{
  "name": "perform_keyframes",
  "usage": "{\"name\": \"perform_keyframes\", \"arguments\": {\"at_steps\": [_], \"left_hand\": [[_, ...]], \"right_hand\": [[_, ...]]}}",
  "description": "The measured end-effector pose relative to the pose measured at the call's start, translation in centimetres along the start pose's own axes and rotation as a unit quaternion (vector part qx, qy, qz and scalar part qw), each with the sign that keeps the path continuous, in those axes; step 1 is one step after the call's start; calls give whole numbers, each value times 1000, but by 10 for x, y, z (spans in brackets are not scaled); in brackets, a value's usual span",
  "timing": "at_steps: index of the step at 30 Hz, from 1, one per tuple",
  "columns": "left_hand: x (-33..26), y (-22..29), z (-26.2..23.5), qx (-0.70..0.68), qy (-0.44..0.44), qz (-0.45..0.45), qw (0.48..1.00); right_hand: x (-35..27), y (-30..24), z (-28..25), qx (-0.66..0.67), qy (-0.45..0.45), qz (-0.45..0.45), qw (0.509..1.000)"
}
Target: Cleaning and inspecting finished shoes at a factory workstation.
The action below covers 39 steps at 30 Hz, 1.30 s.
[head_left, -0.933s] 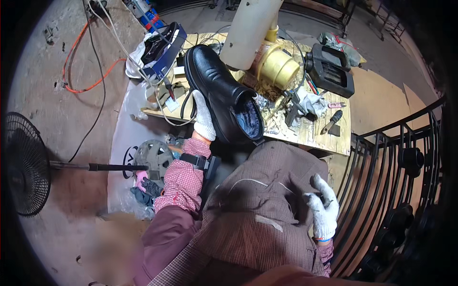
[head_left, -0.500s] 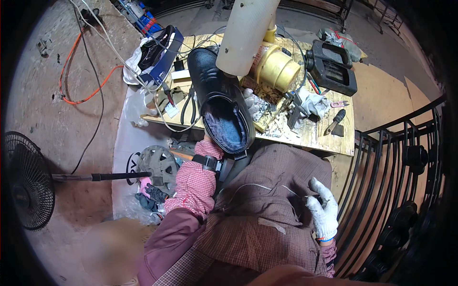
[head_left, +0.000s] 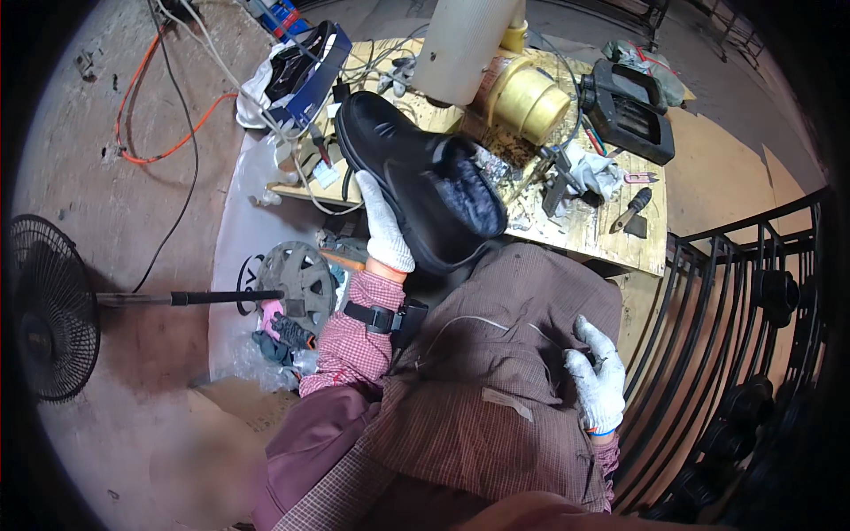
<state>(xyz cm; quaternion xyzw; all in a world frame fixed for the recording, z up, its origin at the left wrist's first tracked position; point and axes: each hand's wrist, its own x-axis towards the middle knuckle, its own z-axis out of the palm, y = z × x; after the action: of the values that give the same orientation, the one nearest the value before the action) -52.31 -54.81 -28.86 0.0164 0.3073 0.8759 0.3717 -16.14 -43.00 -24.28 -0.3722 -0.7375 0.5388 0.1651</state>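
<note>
A black shoe (head_left: 398, 177) with a bluish furry lining is held up by my left hand (head_left: 382, 226), which wears a white knit glove. The hand grips the shoe from its left side and underneath; some fingers are hidden behind it. The shoe is tilted, toe up and to the left, its opening facing right, just before the nozzle of a large pale pipe (head_left: 465, 53). My right hand (head_left: 599, 376), in a white glove too, rests by my right thigh on the brown checked apron (head_left: 496, 398). Its thumb and fingers are apart and hold nothing.
On the wooden table (head_left: 611, 239) stand a yellow ringed fitting (head_left: 527, 102), a brush (head_left: 631, 211), a white rag (head_left: 593, 173) and a black frame-like device (head_left: 629, 111). A shoebox (head_left: 314, 75) sits at the far left. A fan (head_left: 53, 310) stands left; a black metal rack (head_left: 726, 292) stands right.
My left hand has turned the shoe, so its opening now faces more to the right and the gloved hand shows at its side. My right hand has barely moved.
</note>
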Motion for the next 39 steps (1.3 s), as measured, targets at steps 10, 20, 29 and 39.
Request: {"name": "perform_keyframes", "arguments": {"at_steps": [10, 20, 29, 39], "left_hand": [[33, 33, 75, 200, 217, 292, 910], [48, 38, 103, 287, 208, 278, 893], [12, 22, 78, 265, 252, 228, 902], [-18, 18, 50, 288, 206, 246, 902]], "right_hand": [[7, -2, 2, -17, -27, 8, 999], [13, -8, 4, -54, -18, -38, 998], [97, -84, 37, -277, -26, -410, 869], [114, -80, 92, -381, -140, -531, 744]]}}
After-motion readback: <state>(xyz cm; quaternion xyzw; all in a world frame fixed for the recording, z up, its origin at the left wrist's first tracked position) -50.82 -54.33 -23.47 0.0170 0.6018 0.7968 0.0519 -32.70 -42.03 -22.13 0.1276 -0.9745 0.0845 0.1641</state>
